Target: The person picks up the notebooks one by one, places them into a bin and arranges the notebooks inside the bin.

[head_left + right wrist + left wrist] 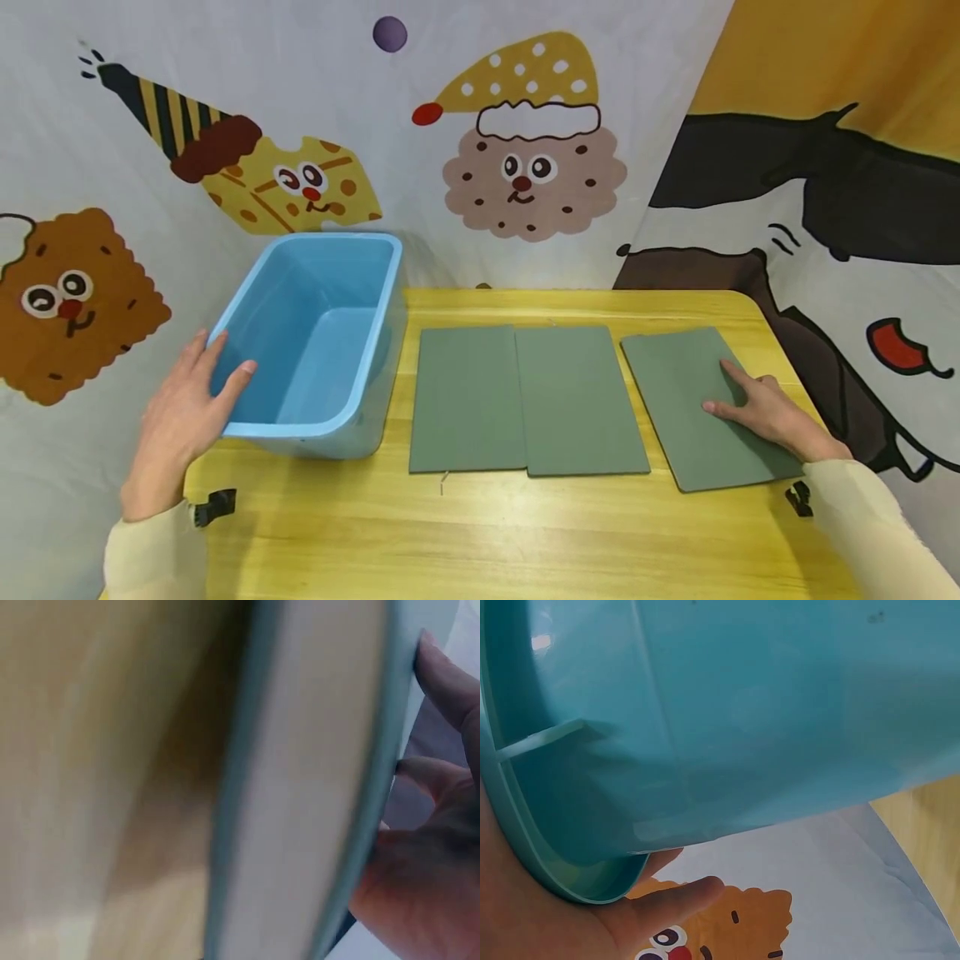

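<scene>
A light blue plastic basin stands at the left of the table. My left hand holds its near left corner, the thumb over the rim and the fingers outside; in the left wrist view, fingers show beneath the rim. At the right lies a green-covered book, slightly turned. On its cover rests my right hand, index finger and thumb stretched out. The right wrist view shows the book's thick pale page block, blurred. Two more green books, a left one and a right one, lie side by side between.
The yellow wooden table has a rounded far right corner. A white cloth with cartoon figures hangs behind and to the sides. Black straps, one on the left and one on the right, show beside the sleeves.
</scene>
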### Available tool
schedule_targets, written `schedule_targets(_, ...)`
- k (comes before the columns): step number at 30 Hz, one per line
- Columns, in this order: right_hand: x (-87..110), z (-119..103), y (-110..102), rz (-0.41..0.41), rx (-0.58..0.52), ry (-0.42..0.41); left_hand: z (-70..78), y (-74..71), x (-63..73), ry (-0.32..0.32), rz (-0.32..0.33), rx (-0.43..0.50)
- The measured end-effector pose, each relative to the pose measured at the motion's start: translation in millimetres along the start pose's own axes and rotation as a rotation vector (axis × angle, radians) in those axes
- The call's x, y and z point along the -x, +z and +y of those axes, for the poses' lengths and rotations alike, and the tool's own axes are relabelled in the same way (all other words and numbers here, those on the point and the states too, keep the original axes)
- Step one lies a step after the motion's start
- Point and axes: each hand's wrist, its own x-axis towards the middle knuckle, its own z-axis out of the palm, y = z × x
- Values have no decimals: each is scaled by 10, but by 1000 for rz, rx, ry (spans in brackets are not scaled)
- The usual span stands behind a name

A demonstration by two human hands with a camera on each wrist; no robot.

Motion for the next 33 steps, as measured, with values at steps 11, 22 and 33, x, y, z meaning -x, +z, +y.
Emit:
schedule_targets(11,179,124,-33,1,-66,-142,-36,33,42,30,-23,28)
schedule_targets(22,544,145,-57,31,-383,15,-102,-7,55,95,-50,18)
schedule_targets(33,753,-10,-57,232,-744,-14,-58,30,91,91,-22,35)
